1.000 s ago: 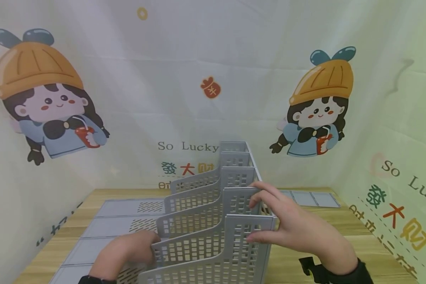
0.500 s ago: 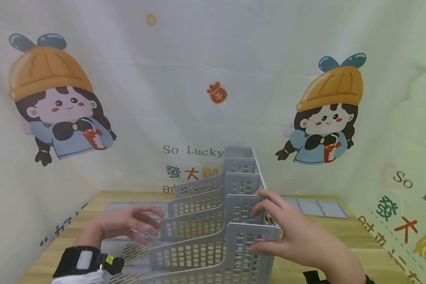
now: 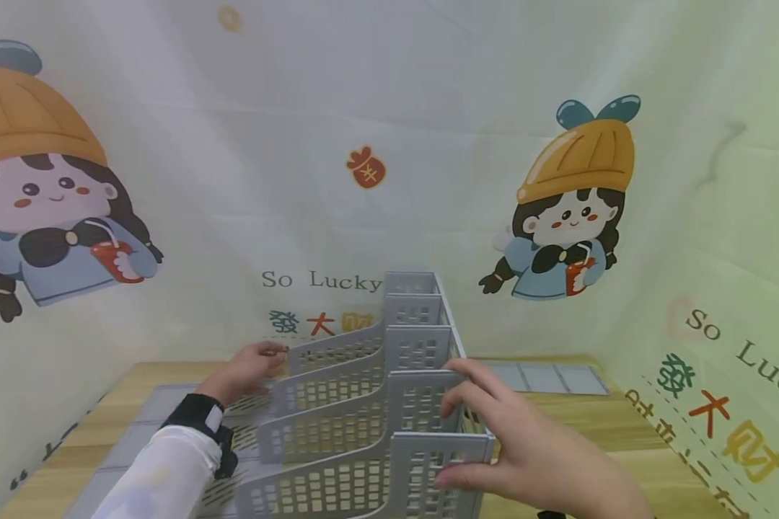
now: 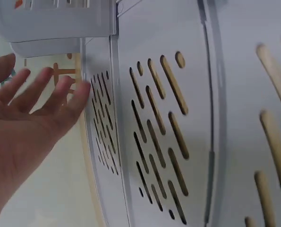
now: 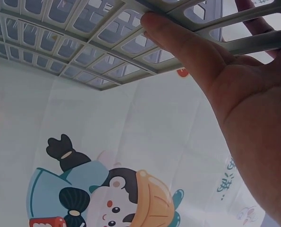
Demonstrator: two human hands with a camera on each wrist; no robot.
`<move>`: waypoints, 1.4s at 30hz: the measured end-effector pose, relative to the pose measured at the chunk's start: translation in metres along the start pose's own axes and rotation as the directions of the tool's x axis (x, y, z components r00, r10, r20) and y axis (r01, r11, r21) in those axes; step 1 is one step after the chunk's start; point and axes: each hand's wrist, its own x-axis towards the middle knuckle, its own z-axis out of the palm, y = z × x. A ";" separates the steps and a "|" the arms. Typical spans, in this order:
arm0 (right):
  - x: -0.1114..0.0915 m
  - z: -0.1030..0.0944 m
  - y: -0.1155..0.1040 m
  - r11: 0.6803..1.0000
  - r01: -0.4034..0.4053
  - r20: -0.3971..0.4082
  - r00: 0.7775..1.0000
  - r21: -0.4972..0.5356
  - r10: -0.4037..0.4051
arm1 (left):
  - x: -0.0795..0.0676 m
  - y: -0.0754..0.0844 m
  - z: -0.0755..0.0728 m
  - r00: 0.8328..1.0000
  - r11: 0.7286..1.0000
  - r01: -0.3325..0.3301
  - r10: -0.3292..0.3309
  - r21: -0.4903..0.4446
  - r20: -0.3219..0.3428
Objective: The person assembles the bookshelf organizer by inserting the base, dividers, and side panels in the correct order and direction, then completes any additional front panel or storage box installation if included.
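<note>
A grey plastic divided organizer (image 3: 422, 447) stands in the middle of the head view. Its perforated upright dividers form a row running away from me. On the near right corner my right hand (image 3: 519, 447) grips the frame, thumb against the front divider and fingers curled over the side; the right wrist view shows the thumb on the lattice wall (image 5: 88, 47). My left hand (image 3: 249, 371) is at the left end of the farthest divider (image 3: 337, 346), above the slotted base (image 4: 154, 28). In the left wrist view its fingers are spread and relaxed, holding nothing.
A flat grey sectioned panel (image 3: 542, 378) lies on the wooden table (image 3: 571, 418) at the back right. More flat grey sections (image 3: 130, 440) extend left of the dividers. A printed cloth (image 3: 441, 194) hangs close behind and around the table.
My left hand has left the near dividers, opened, and moved away from me to the farthest one. My right hand keeps its grip on the near corner. The head view has shifted slightly.
</note>
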 end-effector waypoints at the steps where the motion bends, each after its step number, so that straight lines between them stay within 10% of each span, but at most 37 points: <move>1: 0.000 0.000 -0.001 1.000 -0.006 0.010 1.000 0.007 0.006 | 0.000 -0.001 0.000 1.000 1.000 0.002 -0.002 -0.012 0.011; 17: 0.002 -0.001 -0.001 1.000 -0.006 0.013 1.000 0.015 0.006 | 0.011 0.005 0.015 0.985 0.982 0.044 -0.012 0.185 -0.173; 42: 0.001 0.000 0.000 1.000 -0.003 0.014 1.000 0.018 0.003 | 0.014 0.009 0.024 0.987 0.989 0.093 -0.076 0.119 -0.145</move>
